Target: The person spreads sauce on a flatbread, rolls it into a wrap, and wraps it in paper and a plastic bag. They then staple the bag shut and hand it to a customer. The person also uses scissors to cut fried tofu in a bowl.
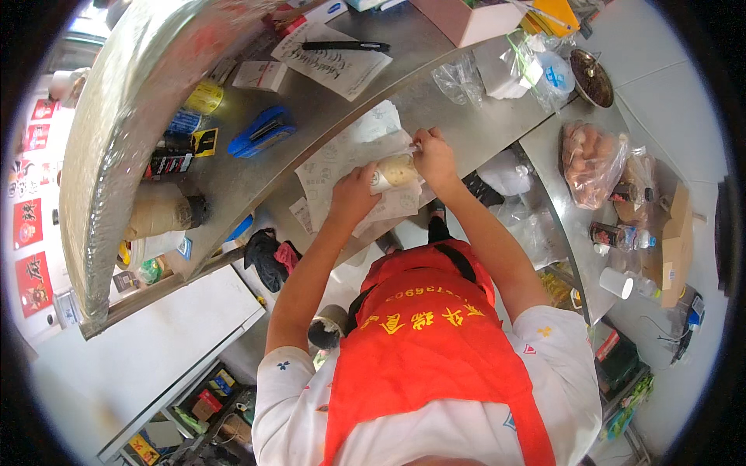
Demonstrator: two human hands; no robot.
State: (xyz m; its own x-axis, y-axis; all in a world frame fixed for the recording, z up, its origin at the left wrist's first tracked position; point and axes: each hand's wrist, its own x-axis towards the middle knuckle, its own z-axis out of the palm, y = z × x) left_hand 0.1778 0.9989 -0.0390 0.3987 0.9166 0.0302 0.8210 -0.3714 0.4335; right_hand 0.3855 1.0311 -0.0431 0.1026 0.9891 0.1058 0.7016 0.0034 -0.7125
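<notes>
A rolled flatbread (pixel 401 169), pale with brown flecks, is partly wrapped in white printed paper. My left hand (pixel 354 195) grips the wrapped end of the roll from the left. At its bare right end, my right hand (pixel 434 156) pinches a thin whitish edge of wrapping between thumb and fingers; whether that edge is paper or plastic I cannot tell. Printed paper sheets (pixel 326 169) lie spread under the roll on the metal counter (pixel 419 105). The filling of the roll, if any, is hidden.
On the raised metal shelf lie a blue stapler (pixel 262 133), a black pen (pixel 345 46) on a written sheet, and a tape roll (pixel 204 96). To the right are a bag of eggs (pixel 590 163), bottles (pixel 622 236) and a white cup (pixel 616 283). A dark pan (pixel 591 77) stands behind.
</notes>
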